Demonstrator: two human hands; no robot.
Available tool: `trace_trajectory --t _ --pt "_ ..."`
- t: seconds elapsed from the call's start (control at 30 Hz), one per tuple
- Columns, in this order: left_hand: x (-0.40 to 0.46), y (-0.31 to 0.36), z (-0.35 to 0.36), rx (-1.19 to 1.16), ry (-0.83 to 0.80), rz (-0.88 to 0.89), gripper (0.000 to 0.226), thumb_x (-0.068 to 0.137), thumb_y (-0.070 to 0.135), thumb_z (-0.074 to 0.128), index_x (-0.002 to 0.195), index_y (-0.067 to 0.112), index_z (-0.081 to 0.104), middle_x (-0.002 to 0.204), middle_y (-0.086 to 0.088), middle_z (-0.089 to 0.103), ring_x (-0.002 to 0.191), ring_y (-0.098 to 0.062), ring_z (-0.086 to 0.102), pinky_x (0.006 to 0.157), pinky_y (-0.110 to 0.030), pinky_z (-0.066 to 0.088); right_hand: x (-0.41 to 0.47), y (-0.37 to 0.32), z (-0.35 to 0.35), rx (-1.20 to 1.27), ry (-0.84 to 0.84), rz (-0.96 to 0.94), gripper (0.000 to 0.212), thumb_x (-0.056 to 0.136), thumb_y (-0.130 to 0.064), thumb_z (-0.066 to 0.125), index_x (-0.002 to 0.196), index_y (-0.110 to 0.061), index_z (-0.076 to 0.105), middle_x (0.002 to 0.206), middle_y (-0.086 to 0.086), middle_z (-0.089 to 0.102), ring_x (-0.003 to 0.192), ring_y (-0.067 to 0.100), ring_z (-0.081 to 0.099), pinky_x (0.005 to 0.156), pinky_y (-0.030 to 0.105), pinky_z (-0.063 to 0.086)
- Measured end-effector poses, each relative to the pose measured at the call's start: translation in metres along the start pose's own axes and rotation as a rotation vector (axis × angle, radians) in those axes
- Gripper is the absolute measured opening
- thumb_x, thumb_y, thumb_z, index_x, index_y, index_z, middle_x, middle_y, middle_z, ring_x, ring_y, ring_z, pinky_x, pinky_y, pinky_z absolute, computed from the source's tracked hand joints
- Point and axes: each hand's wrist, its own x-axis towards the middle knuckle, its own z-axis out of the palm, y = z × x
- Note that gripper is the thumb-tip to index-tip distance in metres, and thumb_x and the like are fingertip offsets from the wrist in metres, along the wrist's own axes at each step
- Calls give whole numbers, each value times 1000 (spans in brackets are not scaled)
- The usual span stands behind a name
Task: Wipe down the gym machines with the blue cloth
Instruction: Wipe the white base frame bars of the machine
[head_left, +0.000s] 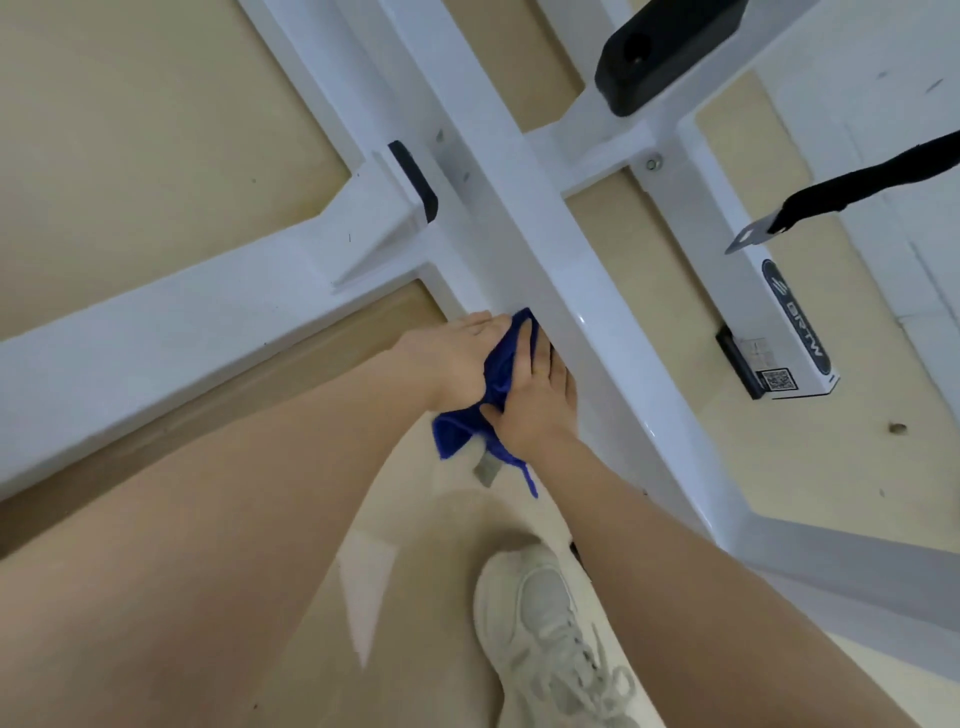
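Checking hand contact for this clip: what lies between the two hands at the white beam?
In the head view, the bunched blue cloth sits between the left hand and right hand, pressed against the white frame beam; a corner hangs below.

blue cloth mostly hidden between both hands

Beige floor carries white machine frame: crossing beams, black end caps. Pale laced shoe stands on floor near frame. Small dark spot on floor at right.
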Motion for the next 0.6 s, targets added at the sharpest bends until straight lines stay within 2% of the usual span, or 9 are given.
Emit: trace_trajectory --t 0.07,0.13,0.2,0.23,0.3,0.4,0.47,0.6 --pt "-1 4 -6 46 10 -2 64 90 18 39 147 25 13 151 2 27 136 -16 29 107 -38 35 -15 11 7 11 65 -18 97 87 -46 55 149 -17 -14 158 4 -3 144 23 4 115 35 10" --pt "-8 7 -13 92 8 30 66 93 16 38 149 23 4 156 3 16 137 -17 28 106 -34 35 -32 21 15 -12 64 16 96 87 -44 57 149 -16 -12 158 6 -1 144 25 6 116 37 10" --pt "-19 7 -20 138 48 72 66 94 14 36 149 22 2 157 5 10 140 -15 23 107 -28 32 -31 18 18 -34 90 68 96 88 -44 56 149 -15 -12 158 8 1 144 27 7 116 38 9" --pt "-25 5 -24 139 84 76 64 93 11 36 149 20 7 157 3 13 140 -15 22 108 -29 31 -21 10 15 -41 104 70 95 89 -45 54 149 -15 -13 158 8 0 144 27 7 116 38 9" --pt "-36 -2 -27 92 187 62 56 90 6 36 145 15 29 148 0 35 132 -20 36 102 -33 37 11 -18 5 -21 150 3 89 92 -43 49 149 -18 -15 158 4 -4 144 25 6 116 37 8" --pt "-50 -18 -34 107 483 137 50 77 13 29 114 5 61 112 -10 64 101 -29 60 75 -32 52 57 -58 -14 -22 163 -116 85 94 -41 47 149 -19 -15 158 2 -9 145 23 3 116 36 8" --pt "-60 -38 -41 159 609 159 52 71 15 27 103 1 65 100 -13 68 90 -32 65 69 -36 53 62 -61 -13 -54 204 -141 88 92 -41 51 150 -17 -10 159 4 -5 144 24 6 115 37 11" --pt "-71 -64 -55 237 716 -4 45 76 9 36 113 1 59 112 -17 62 99 -37 59 76 -44 49 24 -27 4 -86 253 -165 92 85 -34 63 151 -12 3 158 6 7 143 27 15 113 37 18"
